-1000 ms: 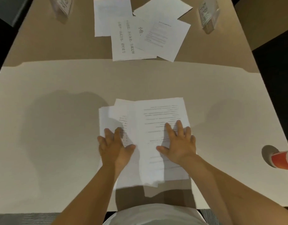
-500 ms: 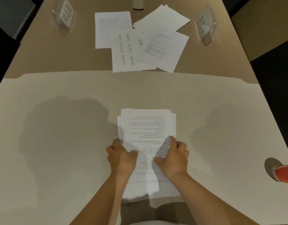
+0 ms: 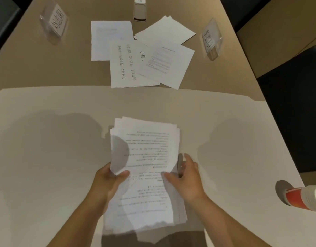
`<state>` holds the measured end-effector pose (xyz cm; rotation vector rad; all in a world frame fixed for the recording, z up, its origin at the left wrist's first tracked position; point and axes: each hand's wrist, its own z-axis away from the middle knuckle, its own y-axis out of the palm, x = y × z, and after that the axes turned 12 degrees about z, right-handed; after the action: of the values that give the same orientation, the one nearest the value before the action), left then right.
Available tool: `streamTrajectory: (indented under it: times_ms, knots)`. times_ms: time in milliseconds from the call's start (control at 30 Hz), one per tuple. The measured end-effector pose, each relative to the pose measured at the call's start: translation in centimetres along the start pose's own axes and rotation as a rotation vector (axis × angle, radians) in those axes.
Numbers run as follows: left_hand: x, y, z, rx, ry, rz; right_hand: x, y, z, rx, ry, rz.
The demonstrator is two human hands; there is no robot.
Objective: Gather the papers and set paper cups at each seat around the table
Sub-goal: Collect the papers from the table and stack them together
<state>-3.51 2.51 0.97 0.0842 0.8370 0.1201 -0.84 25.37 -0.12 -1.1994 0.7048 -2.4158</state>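
Both hands hold the gathered stack at lower centre of the frame.

The left hand (image 3: 109, 182) and right hand (image 3: 187, 180) each clamp a side edge of the stack (image 3: 148, 148), thumbs on top, over the worktop (image 3: 46, 139). The sheets look light, floppy and slippery, likely to fan; grip both side edges. Loose sheets (image 3: 128, 66) wait at upper centre, and paper cups (image 3: 307, 198) lie at the right edge.

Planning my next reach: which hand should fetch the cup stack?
Right hand, likely: the cup stack lies far right, nearest it; the left hand, thumb over the papers, could keep them.
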Motion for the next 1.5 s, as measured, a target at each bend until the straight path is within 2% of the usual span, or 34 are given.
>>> streamTrajectory:
  times_ms: [67, 133, 200, 233, 333, 433, 600, 833, 1000, 1133, 1233, 1300, 1400, 1500]
  knots:
    - [-0.9, -0.8, 0.2, 0.102, 0.034, 0.059, 1.1, -2.2, -0.6, 0.061, -0.005, -0.221]
    - [-2.0, -1.3, -0.1, 0.14, 0.059, 0.142, 2.6, -4.1, -1.1, 0.274, -0.085, -0.369]
    - [-3.1, -1.2, -0.7, 0.138, 0.092, 0.195, 4.0, -5.2, -1.1, 0.444, -0.193, -0.316]
    - [-3.7, -0.8, -1.0, 0.13, 0.111, 0.203, 4.7, -5.4, -1.2, 0.455, -0.228, -0.246]
    - [-6.1, 0.5, -1.9, 0.082, 0.202, 0.221, 7.5, -5.6, -1.5, 0.292, -0.298, -0.135]
    - [-8.9, 1.6, -2.5, 0.022, 0.359, 0.211, 9.5, -6.1, -2.5, 0.107, -0.342, -0.263]
    - [-10.6, 2.3, -3.3, 0.003, 0.479, 0.123, 9.8, -6.6, -3.9, -0.018, -0.344, -0.311]
    - [-9.3, 2.8, -4.7, 0.027, 0.429, 0.058, 8.8, -5.1, -4.2, -0.009, -0.359, -0.347]
    - [-9.3, 3.3, -6.0, 0.025, 0.407, 0.16, 8.6, -4.3, -5.8, -0.071, -0.271, -0.304]
    - [-10.1, 3.2, -7.0, -0.015, 0.345, 0.019, 8.8, -4.9, -7.3, 0.052, -0.167, -0.28]
    - [-11.1, 3.1, -8.5, 0.06, 0.289, -0.032, 9.0, -5.7, -8.8, 0.097, -0.092, -0.313]
    - [-12.0, 3.4, -10.3, 0.023, 0.334, -0.129, 8.8, -6.5, -10.4, 0.083, -0.054, -0.305]
    - [-13.7, 4.5, -14.4, -0.12, 0.446, -0.444, 8.7, -7.7, -13.2, 0.076, 0.018, -0.313]
    - [-15.5, 5.9, -18.4, -0.122, 0.516, -0.666, 8.4, -8.8, -16.2, 0.072, 0.019, -0.26]
